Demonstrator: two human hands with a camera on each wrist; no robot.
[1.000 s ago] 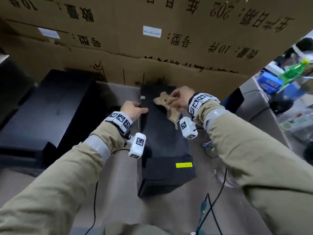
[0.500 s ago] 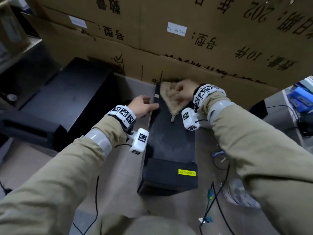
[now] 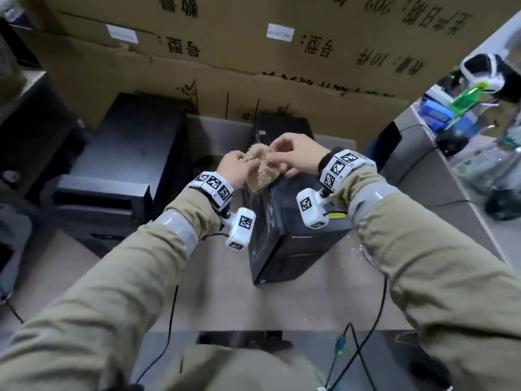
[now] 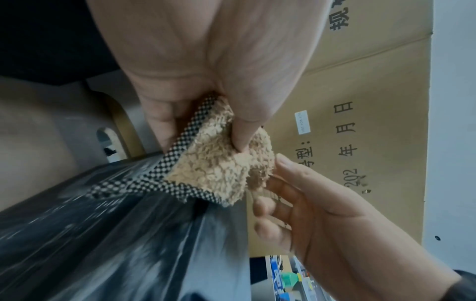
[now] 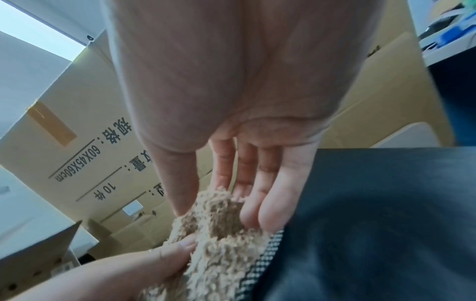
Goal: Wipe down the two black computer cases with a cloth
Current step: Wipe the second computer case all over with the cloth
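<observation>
Stacked cardboard boxes (image 3: pixel 253 66) wall off the far edge of the bench (image 3: pixel 220 292), so open room is only on the near side and in the strip between the two cases. Larger black computer case (image 3: pixel 124 153) lies flat at the left, its far end close to the boxes. Narrower black computer case (image 3: pixel 282 227) sits mid-bench, running from the boxes toward the person, near end short of the bench's front edge — bare bench on both flanks. Cluttered side surface with a green bottle (image 3: pixel 468 100) at the right, well apart. Black cables (image 3: pixel 363 351) trail over the near edge. Both hands are raised above the far part of the narrower case with the tan cloth (image 3: pixel 262 170) between them, lifted off the top panel, its checkered hem hanging toward the case. Left hand (image 3: pixel 234 167) pinches one cloth corner between thumb and fingers (image 4: pixel 242 130). Right hand (image 3: pixel 296 156) meets the opposite side — thumb and fingers (image 5: pixel 257 195) mostly straight and relaxed, fingertips touching the fluffy face, thumb on the other side, a light pinch.
</observation>
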